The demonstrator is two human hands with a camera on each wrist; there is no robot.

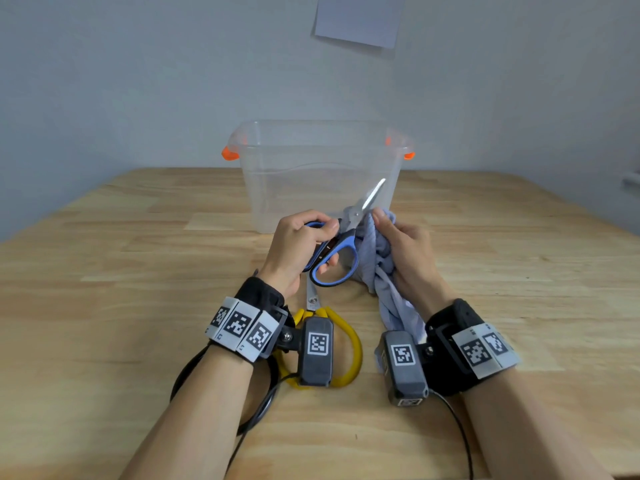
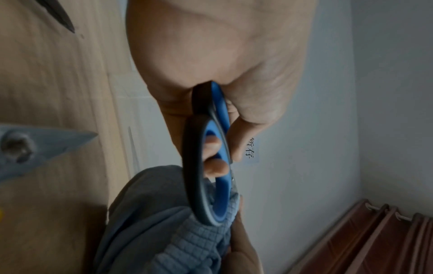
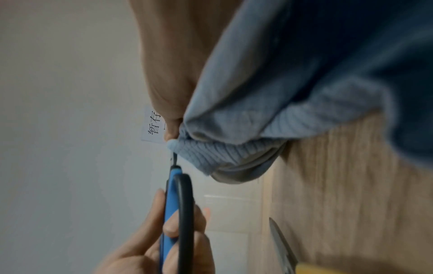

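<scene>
the blue-handled scissors (image 1: 346, 237) are held up off the surface (image 1: 138, 271), right in front of the clear bin (image 1: 322, 188) and tight against the pale blue cloth (image 1: 375, 258). their long axis runs on a slant: the handles sit low and near the person, and the blades rise up, away and to the right, with the tip towards the bin's front wall. the blades show as one bright strip from where i stand. in the right wrist view the metal slips out of sight behind the cloth's ribbed edge.

the left hand (image 1: 298, 244) comes in from the left with the wrist raised and the back of the hand up. its fingers (image 2: 212, 146) are curled through the handle loops and the thumb lies over the top one. the large lower loop hangs open below the hand and touches the cloth.

the right hand (image 1: 405, 251) stands opposite, palm turned towards the scissors. its fingers (image 1: 379, 216) are pressed together, pinching a bunched fold of the cloth at the top. the rest of the cloth trails down past that wrist onto the surface.

yellow-handled scissors (image 1: 358, 348) lie flat on the surface under the left wrist, blades pointing away. a sheet of paper (image 1: 360, 19) hangs on the wall behind.
</scene>
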